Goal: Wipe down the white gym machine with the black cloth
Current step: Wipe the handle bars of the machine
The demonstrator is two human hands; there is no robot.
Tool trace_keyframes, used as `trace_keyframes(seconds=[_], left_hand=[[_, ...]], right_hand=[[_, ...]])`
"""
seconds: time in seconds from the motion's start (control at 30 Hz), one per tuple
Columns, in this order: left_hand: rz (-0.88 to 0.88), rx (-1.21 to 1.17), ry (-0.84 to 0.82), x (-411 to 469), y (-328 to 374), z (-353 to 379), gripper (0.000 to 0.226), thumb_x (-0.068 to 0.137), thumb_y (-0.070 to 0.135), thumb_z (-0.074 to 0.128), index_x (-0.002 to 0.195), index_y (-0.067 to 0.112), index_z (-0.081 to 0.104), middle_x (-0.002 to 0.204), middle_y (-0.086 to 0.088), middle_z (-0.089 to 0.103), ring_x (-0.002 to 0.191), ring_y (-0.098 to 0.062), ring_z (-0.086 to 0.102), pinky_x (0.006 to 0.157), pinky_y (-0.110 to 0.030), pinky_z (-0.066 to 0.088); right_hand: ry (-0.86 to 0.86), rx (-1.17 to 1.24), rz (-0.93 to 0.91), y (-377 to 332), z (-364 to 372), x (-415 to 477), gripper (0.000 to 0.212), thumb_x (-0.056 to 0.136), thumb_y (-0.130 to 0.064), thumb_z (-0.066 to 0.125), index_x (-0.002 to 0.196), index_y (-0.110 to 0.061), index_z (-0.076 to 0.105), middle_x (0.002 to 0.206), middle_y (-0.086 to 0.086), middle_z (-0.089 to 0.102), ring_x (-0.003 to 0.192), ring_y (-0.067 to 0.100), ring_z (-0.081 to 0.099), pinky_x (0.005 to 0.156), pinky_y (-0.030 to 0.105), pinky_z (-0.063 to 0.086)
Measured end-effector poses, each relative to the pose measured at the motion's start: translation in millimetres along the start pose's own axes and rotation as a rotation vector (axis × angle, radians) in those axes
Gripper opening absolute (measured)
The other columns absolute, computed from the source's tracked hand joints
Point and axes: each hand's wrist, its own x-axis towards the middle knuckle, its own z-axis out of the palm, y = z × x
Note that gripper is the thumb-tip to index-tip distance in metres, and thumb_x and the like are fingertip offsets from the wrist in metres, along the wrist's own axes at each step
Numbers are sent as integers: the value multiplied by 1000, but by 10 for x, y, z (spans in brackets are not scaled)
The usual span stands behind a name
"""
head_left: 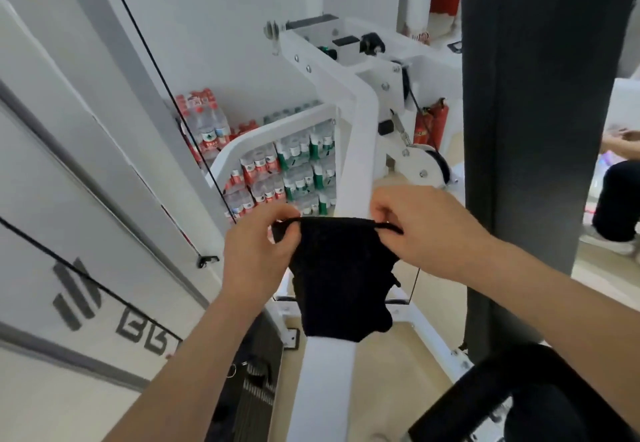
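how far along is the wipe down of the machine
Nothing shows as done: no wiped patch is visible on the white gym machine. In hand: the left hand and right hand pinch the black cloth by its top corners, hanging before the frame. Left: all the wiping.

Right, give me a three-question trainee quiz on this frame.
1. True or false: the black cloth lies flat on the floor.
2. How many hands pinch its top edge? A none, B one, C two.
3. Fill in: the packs stacked behind the white gym machine hold bottled ____.
Key: 1 false, it hangs from the hands; 2 C, left hand and right hand; 3 water.
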Motion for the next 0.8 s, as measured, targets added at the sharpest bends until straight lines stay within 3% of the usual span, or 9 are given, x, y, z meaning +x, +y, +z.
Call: trace_keyframes(seconds=[0.1, 0.17, 0.23, 0.3, 0.4, 0.5, 0.6, 0.7, 0.8], left_hand=[[182, 109, 62, -445, -28, -197, 24, 80, -5, 72, 89, 18, 71, 88, 14, 64, 81, -3, 58, 76, -10, 44], [16, 20, -16, -720, -122, -269, 36, 78, -9, 71, 83, 27, 70, 86, 17, 65, 82, -4, 60, 76, -7, 44], [-226, -113, -108, -894, -146, -336, 47, 79, -11, 65, 77, 36, 69, 88, 16, 67, 85, -7, 63, 76, -5, 44], [-356, -189, -113, -915, -57, -374, 46, 85, -8, 56, 79, 36, 70, 91, 18, 69, 86, -3, 64, 71, -3, 45], [-378, -230, -325, -769, 261, -252, 21, 96, 26, 56, 114, 34, 62, 112, 25, 62, 98, 5, 60, 76, -4, 43], [-233, -79, -593, -691, 509, 67, 54, 98, 52, 42, 140, 20, 32, 128, 5, 52, 110, -20, 57, 87, -30, 46], [-229, 176, -606, -548, 521, 274, 79, 99, 54, 35, 154, 15, -6, 147, -9, 32, 123, -29, 49, 88, -31, 40], [-247, 239, -562, -288, 487, 464, 77, 100, 47, 42, 153, 11, -2, 138, -16, 41, 112, -34, 54, 77, -32, 38], [-245, 277, -546, 82, 471, 709, 74, 98, 43, 47, 149, 8, 8, 126, -18, 47, 102, -36, 56, 72, -33, 37]], right_hand=[[-87, -204, -147, -229, 25, -368, 33, 91, -30, 57, 74, -28, 28, 60, -8, 37, 50, 10, 37, 51, 32, 37], [-399, -202, -27, -302, 51, -531, 34, 92, -49, 54, 74, -27, 36, 66, -7, 48, 59, 11, 47, 61, 31, 44], [-529, -32, 103, -319, 13, -588, 33, 88, -57, 57, 74, -28, 50, 71, -7, 59, 67, 10, 56, 67, 30, 50], [-381, 102, 151, -337, -8, -554, 27, 92, -51, 56, 77, -30, 56, 73, -8, 62, 68, 8, 57, 68, 29, 51], [-289, 218, 175, -432, 139, -416, 25, 99, -40, 48, 86, -23, 61, 79, -3, 66, 70, 12, 62, 69, 33, 53], [-428, 402, 287, -353, 272, -316, 21, 100, -18, 48, 85, -18, 62, 81, 3, 70, 75, 16, 69, 65, 33, 57], [-606, 717, 509, -87, 193, -223, 21, 100, -14, 49, 96, -12, 69, 97, 4, 74, 90, 12, 72, 70, 30, 61], [-658, 965, 700, 117, 232, -71, 33, 103, -28, 48, 107, -3, 69, 107, 10, 73, 91, 23, 72, 84, 43, 60], [-514, 1179, 873, 236, 336, 163, 43, 102, -40, 45, 103, -3, 67, 96, 18, 70, 88, 31, 69, 88, 51, 57]])
